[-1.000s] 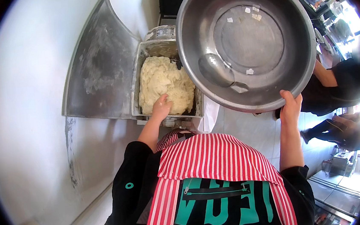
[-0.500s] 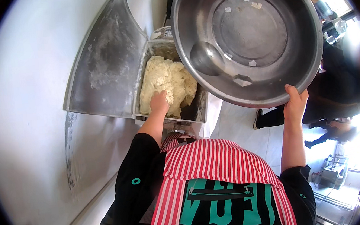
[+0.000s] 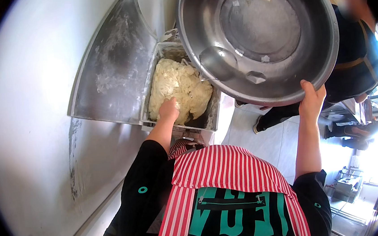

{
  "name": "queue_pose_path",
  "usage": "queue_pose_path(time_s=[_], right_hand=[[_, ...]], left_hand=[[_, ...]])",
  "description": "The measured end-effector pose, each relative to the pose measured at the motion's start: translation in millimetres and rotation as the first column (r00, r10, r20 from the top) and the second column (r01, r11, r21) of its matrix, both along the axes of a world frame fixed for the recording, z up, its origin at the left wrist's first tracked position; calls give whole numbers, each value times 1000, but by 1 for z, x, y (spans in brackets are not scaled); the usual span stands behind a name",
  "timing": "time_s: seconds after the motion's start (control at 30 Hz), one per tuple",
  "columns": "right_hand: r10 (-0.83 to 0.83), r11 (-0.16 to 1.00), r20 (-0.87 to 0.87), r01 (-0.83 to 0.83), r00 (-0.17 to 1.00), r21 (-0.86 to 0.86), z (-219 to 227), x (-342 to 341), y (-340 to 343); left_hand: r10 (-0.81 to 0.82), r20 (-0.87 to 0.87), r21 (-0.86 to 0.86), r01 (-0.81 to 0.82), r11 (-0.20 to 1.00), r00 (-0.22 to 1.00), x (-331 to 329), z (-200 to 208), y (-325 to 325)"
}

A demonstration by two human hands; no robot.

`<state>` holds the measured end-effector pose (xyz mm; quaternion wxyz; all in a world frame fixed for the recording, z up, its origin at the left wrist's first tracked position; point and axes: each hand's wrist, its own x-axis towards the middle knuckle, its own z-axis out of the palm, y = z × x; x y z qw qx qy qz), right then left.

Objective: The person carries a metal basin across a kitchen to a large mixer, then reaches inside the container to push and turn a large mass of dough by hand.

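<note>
A big pale lump of dough (image 3: 178, 85) fills much of the metal tub of a mixer (image 3: 219, 111). My left hand (image 3: 169, 110) is closed on the near left side of that lump, its fingertips partly sunk out of sight. Up at the right, my right hand (image 3: 311, 97) grips the near rim of a large round steel basin (image 3: 280, 85), thumb on the inner side. The basin is tilted with its inside facing me and overlaps the tub's right edge. A few small whitish scraps stick to its bottom, and dents mark its wall.
The mixer's raised metal lid (image 3: 112, 66), smeared with flour, leans by the white wall (image 3: 26, 109) on the left. A person in dark clothes (image 3: 357, 65) stands close behind the basin at the right. Farther off at the lower right is metal equipment (image 3: 348, 187).
The dough bulges farther right in the tub. The basin has shifted slightly up and left. The person on the right has moved closer to the basin. Both my hands keep their holds.
</note>
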<state>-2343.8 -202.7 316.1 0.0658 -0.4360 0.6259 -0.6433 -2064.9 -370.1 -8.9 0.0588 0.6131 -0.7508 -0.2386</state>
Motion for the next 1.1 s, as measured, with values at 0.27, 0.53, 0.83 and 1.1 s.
queue_pose_path(time_s=[0.27,0.53,0.83,1.1], right_hand=[[-29,994,-23,27,999,-107,9,2,-17],[70,987,163,-45,984,-151,14,1,-7],[18,996,331,11,944,-87,-10,-29,22],[-26,996,291,51,956,-77,-17,-37,39]], left_hand=[[-11,27,15,11,1000,1000,2,4,4],[-81,21,-28,82,996,996,4,-8,6],[25,30,-10,-25,1000,999,-3,6,7],[108,15,-90,-106,990,994,-1,5,5]])
